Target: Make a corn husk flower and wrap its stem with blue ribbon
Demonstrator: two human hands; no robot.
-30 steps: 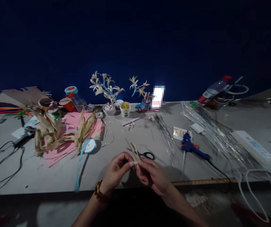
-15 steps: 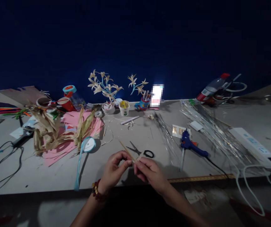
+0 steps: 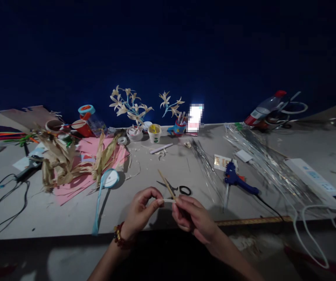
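Observation:
Above the table's front edge, my left hand (image 3: 143,210), with a beaded bracelet at the wrist, pinches one end of a narrow pale strip (image 3: 168,200). The strip runs across a short gap to my right hand (image 3: 194,216). Between its thumb and fingers my right hand grips a thin wooden stick (image 3: 164,180), which points up and to the left. Where the stick and strip meet is partly hidden by the right fingertips. Behind the stick, black-handled scissors (image 3: 185,190) lie on the table with blades apart.
A ribbon roll (image 3: 110,179), dried husks (image 3: 59,168) and pink sheets (image 3: 68,191) lie left. Husk flowers (image 3: 131,105) stand at the back near a paper cup (image 3: 154,134). On the right are thin wires (image 3: 204,162), a blue glue gun (image 3: 236,180) and a power strip (image 3: 312,179).
My right hand has shifted right with the stick, away from my left hand. The pale strip now shows stretched between them. My left hand has hardly moved.

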